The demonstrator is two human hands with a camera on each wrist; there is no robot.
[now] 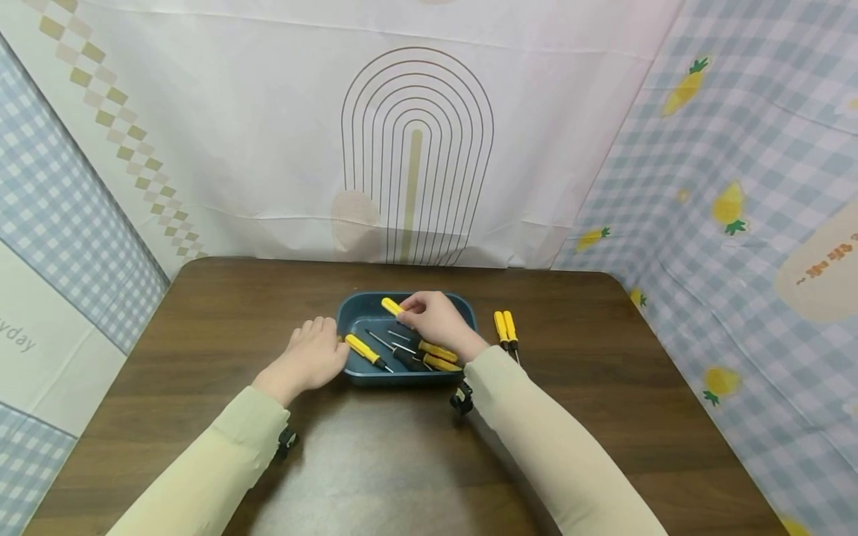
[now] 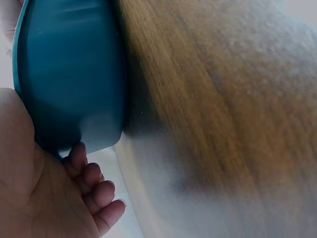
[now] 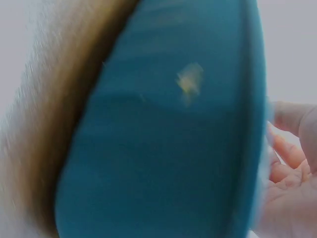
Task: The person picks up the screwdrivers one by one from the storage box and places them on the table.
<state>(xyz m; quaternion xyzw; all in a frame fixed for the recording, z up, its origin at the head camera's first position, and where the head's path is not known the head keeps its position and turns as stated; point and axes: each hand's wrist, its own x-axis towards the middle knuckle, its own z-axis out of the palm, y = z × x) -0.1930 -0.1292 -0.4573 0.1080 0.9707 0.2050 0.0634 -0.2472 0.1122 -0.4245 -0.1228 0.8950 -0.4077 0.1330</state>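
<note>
Over the blue rectangular tray [image 1: 402, 379], my right hand [image 1: 436, 321] pinches a screwdriver by its yellow handle [image 1: 392, 306]; the rest of that screwdriver is hidden behind the fingers. My left hand [image 1: 315, 353] holds the tray's left end, its thumb at the rim and its curled fingers [image 2: 102, 193] by the outer wall. Inside the tray, a yellow-and-black screwdriver [image 1: 364, 350] lies near the left side. Several more screwdrivers, with black or yellow-and-black handles [image 1: 439, 351], lie crossed toward the right, partly under my right wrist.
Two yellow-handled screwdrivers [image 1: 506, 327] lie side by side on the brown wooden table [image 1: 570, 417], right of the tray. My right sleeve [image 1: 536, 432] passes close by their tips. A white patterned cloth [image 1: 281, 149] hangs behind the table, with checked cloth [image 1: 737, 298] at the right.
</note>
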